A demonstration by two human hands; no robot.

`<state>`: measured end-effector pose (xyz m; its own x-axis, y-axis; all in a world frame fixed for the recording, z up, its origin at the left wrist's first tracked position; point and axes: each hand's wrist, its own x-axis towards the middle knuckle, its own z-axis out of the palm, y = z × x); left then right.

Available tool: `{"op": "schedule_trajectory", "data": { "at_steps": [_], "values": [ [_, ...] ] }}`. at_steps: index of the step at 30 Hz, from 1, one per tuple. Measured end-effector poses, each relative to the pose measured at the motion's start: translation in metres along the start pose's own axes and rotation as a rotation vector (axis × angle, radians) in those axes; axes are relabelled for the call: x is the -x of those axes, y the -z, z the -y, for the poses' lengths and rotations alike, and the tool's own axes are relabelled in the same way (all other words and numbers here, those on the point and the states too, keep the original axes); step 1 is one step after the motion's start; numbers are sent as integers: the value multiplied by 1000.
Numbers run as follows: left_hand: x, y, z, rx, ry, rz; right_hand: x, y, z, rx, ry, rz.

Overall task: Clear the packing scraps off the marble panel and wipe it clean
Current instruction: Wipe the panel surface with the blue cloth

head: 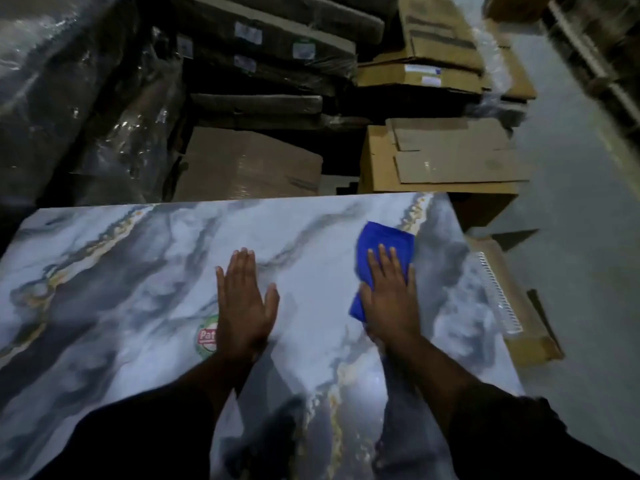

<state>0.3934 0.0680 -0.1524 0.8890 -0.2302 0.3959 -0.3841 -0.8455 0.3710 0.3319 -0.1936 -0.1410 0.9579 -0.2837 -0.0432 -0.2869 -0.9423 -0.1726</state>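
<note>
1. The right hand [389,299] presses flat, fingers straight, on a blue cloth [384,251] at the marble panel [138,271]'s right side.
2. The left hand [244,299] rests open-palmed mid-panel, partly covering a round sticker [206,336].

Round sticker [207,336] on marble panel [145,278]: right part hidden under left hand [246,299]; only letters "Pat" legible, smaller print too blurred to read. Blue cloth [384,240]: near portion covered by right hand [390,299], full outline not visible. Panel: near edge and left corner cut off by frame edge; lower section masked by dark sleeves [138,441]. Labels [248,32] on wrapped bundles behind panel: text too small, blurred. Upper right corner: motion-blurred, contents unidentifiable.
</note>
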Motion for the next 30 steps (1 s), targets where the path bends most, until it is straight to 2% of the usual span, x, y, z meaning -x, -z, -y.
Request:
{"op": "schedule_trajectory", "data": {
  "at_steps": [4,9,14,20,22,24,27,29,30],
  "values": [
    [1,-4,-2,-119,-53,95,87,7,-64,-6,-248,-46],
    [33,-3,-40,-73,-218,213,196,6,-97,-5,-397,-92],
    [130,4,-124,43,-439,319,276,5,-93,-44,-503,-142],
    [253,38,-197,112,-420,596,334,4,-86,-99,-523,-35],
    [277,49,-214,170,-361,664,348,13,-83,-181,-502,-2],
    [290,60,-230,287,-213,703,364,34,-77,-236,-547,10],
    [285,98,-264,563,123,880,383,68,-72,-558,-835,101],
    [278,124,-291,796,372,1073,394,90,-70,-810,-1001,48],
    [277,134,-302,934,539,1179,400,99,-69,-923,-1026,-4]
  ]
}}
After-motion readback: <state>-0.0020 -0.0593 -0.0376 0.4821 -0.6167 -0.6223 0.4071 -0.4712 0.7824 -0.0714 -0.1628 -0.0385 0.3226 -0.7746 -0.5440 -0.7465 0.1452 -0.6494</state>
